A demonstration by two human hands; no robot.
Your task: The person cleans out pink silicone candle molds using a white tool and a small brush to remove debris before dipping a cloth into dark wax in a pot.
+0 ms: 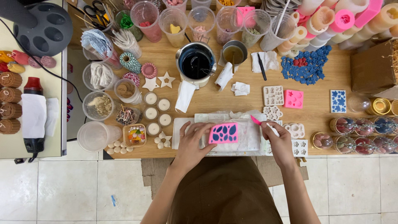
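Note:
A pink silicone mould (pixel 224 133) with dark blue leaf-shaped cavities lies on a white sheet (pixel 248 139) at the table's near edge. My left hand (pixel 191 143) rests against the mould's left side and steadies it. My right hand (pixel 278 139) holds a small tool with a pink tip (pixel 258 121) just right of the mould, its tip pointing up and left above the sheet.
A metal pot of dark blue liquid (pixel 195 64) stands behind the sheet, a smaller pot (pixel 233 53) beside it. Blue cast pieces (pixel 306 66), small moulds (pixel 293 99), tealights (pixel 157 110), plastic cups (pixel 174 20) and glass ornaments (pixel 365 126) crowd the wooden table (pixel 215 95).

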